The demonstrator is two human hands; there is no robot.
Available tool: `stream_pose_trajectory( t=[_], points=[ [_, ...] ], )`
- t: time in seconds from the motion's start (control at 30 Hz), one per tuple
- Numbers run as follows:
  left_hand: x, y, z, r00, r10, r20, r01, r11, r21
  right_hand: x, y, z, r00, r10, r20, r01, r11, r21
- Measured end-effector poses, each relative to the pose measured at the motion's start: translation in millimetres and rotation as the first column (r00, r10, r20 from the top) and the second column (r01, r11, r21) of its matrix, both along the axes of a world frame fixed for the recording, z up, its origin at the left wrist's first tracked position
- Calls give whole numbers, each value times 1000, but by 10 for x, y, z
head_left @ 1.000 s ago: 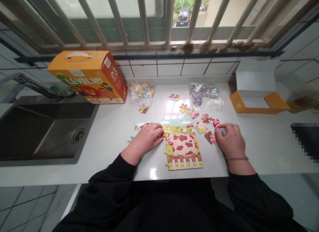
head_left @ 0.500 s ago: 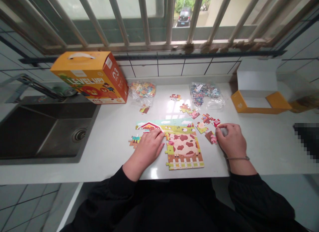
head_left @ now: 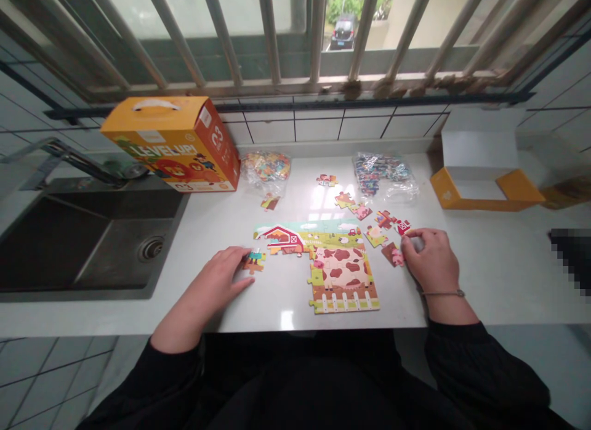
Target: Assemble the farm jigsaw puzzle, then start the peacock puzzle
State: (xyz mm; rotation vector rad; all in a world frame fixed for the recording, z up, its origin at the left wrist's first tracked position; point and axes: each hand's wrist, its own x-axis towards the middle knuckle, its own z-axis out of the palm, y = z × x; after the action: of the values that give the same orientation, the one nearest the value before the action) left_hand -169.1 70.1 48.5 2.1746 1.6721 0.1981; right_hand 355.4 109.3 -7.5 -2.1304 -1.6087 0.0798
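A partly joined jigsaw puzzle (head_left: pixel 344 270) lies on the white counter, showing a spotted cow, a white fence and a red barn along its upper left. The space below the barn is bare counter. My left hand (head_left: pixel 221 273) is beside a puzzle piece (head_left: pixel 253 261) with a teal and brown picture; its thumb and forefinger are apart at the piece's left side. Right of the puzzle, my right hand (head_left: pixel 431 257) rests with fingers curled in, by a red barn piece (head_left: pixel 403 227) and a pink pig piece (head_left: pixel 393 254). What its fingers hold, if anything, is hidden.
More loose pieces (head_left: pixel 376 235) lie near the puzzle's right edge. Behind are two clear bags of pieces (head_left: pixel 266 168), an orange carton (head_left: pixel 170 146) and an opened orange box (head_left: pixel 471 193). A dark sink (head_left: pixel 92 245) is at left, window bars (head_left: pixel 270 36) beyond.
My left hand has moved left off the puzzle to the teal and brown piece, uncovering the barn. My right hand stays in place. The view has shifted slightly.
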Motion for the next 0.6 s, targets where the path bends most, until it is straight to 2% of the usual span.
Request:
stream_pose_trajectory(
  t=[0.27, 0.43, 0.6],
  points=[
    [160, -33, -19, 997, 24, 77, -23, 1000, -16, 20, 2, -22, 1000, 2, 10, -2, 1000, -10],
    [206, -34, -53, 995, -11, 97, 11, 1000, 7, 16, 2, -24, 1000, -2, 4, 2, 1000, -9],
    [444, -43, -124, 978, -119, 173, 107, 991, 76, 1, -8, -6, 1000, -8, 8, 8, 1000, -3]
  ],
)
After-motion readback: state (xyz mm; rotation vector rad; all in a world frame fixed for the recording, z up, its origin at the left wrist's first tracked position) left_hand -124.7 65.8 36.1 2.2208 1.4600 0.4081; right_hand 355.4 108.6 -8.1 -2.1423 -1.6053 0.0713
